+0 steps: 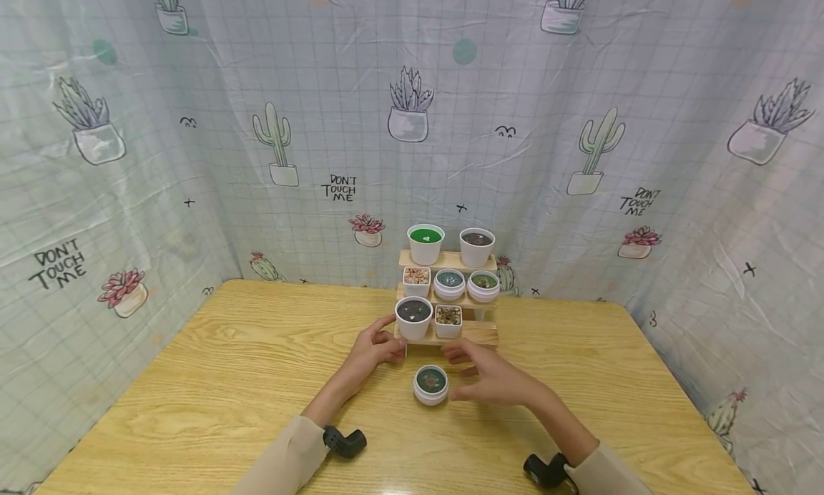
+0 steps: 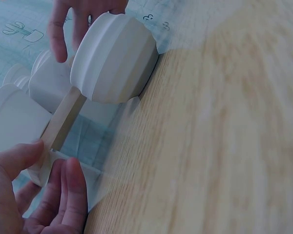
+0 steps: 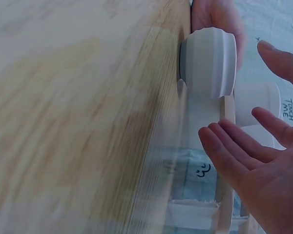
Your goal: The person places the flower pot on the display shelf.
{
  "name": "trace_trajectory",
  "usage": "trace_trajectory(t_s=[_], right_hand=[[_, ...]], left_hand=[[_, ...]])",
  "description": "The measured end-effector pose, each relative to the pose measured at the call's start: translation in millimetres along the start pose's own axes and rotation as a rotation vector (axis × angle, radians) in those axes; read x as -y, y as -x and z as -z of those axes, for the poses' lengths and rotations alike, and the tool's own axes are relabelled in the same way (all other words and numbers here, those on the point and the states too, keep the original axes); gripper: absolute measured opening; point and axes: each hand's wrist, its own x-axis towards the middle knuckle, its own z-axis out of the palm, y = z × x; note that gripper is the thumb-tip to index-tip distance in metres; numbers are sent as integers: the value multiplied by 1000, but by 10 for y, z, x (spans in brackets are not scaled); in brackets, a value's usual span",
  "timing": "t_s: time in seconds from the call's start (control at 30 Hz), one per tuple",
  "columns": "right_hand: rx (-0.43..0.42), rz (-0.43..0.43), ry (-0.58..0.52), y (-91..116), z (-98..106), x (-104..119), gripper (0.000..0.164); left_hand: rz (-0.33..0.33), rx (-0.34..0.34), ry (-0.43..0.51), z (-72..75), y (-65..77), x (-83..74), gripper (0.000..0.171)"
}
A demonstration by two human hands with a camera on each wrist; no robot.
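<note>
A small tiered wooden stand (image 1: 479, 332) holds white pots on three steps. At the left end of its lowest step, my left hand (image 1: 372, 348) pinches the board between thumb and fingers, as the left wrist view shows around the board end (image 2: 63, 119). On the table before the stand sits a round ridged white pot (image 1: 430, 386) with a dark green top. My right hand (image 1: 492, 375) hovers just right of that pot, fingers spread and holding nothing. In the right wrist view a gap separates the fingertips (image 3: 207, 136) from the ridged pot (image 3: 208, 61).
On the lowest step stand a dark-filled round pot (image 1: 413, 319) and a square pot (image 1: 448, 322). The middle step bears three small pots, among them a pebble-filled one (image 1: 417, 282). A green-topped pot (image 1: 425, 245) and a brown-filled one (image 1: 477, 248) occupy the top. A printed curtain (image 1: 463, 159) hangs behind.
</note>
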Motion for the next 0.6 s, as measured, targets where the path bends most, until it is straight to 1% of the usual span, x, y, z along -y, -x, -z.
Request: trace_trajectory(t_s=[0.2, 0.43, 0.6], right_hand=[[15, -9, 7, -90, -33, -18, 77], [41, 2, 63, -175, -59, -7, 78], [69, 3, 21, -231, -58, 4, 76]], left_hand=[[-1, 0, -5, -3, 4, -2, 70], [-6, -4, 11, -19, 8, -19, 69], [-4, -3, 5, -11, 10, -18, 70]])
